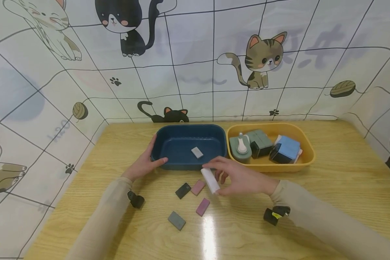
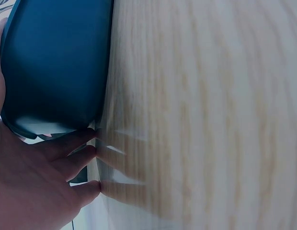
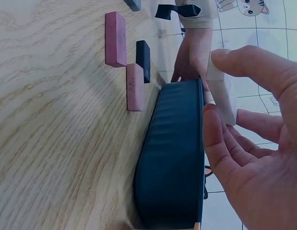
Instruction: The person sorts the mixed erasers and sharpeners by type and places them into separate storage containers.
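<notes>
My right hand [image 1: 238, 177] pinches a white rectangular block [image 3: 222, 88] between thumb and fingertips, over the table just in front of the navy blue bin [image 1: 188, 167]. Inside that bin lies a light grey block [image 1: 197, 152]. My left hand [image 1: 144, 164] rests against the bin's left end, its thumb at the front rim and the other fingers extended along the end wall. In the left wrist view some fingertips [image 2: 93, 187] reach down to the tabletop. A black block [image 1: 183, 190], a pink block [image 1: 198, 187], a purple-pink block [image 1: 203, 207] and a grey block [image 1: 177, 220] lie on the table.
Right beside the blue bin stands a yellow bin [image 1: 279, 167]. It contains a green pump bottle [image 1: 242, 151], a green package [image 1: 259, 141] and a blue package [image 1: 286, 148]. A cat-patterned sheet [image 1: 195, 79] rises behind the wooden table [image 1: 328, 209].
</notes>
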`<state>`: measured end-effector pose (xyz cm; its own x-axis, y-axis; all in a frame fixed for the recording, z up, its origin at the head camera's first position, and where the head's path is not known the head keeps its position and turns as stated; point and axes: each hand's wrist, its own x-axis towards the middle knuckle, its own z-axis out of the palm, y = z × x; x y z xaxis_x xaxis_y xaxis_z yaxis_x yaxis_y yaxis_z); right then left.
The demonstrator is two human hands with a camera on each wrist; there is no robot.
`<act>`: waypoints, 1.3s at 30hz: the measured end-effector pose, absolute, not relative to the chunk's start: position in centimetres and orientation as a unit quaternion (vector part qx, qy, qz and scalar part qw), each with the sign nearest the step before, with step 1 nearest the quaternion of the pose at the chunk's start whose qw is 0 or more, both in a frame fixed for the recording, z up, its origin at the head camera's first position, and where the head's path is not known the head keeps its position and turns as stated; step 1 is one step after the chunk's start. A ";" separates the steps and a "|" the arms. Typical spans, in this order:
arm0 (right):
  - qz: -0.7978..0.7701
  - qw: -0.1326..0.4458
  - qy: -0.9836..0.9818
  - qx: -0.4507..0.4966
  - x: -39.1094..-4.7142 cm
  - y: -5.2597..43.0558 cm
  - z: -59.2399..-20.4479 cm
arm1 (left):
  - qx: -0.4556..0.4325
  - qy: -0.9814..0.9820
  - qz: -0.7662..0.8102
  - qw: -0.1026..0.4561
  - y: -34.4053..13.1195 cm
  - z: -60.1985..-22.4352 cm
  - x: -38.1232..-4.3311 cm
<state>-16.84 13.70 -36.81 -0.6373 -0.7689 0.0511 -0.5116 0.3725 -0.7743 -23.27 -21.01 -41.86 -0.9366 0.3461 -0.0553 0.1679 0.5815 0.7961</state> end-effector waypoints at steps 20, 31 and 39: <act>-0.423 0.156 0.813 -0.368 -17.7 13.2 -36.1 | 0.148 0.880 0.439 0.105 -21.2 -42.0 -23.5; -0.420 0.159 0.822 -0.350 -18.4 13.0 -35.9 | 0.150 0.881 0.436 0.105 -21.2 -42.1 -23.5; -0.427 0.157 0.822 -0.343 -18.9 12.8 -35.8 | 0.152 0.883 0.433 0.100 -21.2 -42.3 -23.5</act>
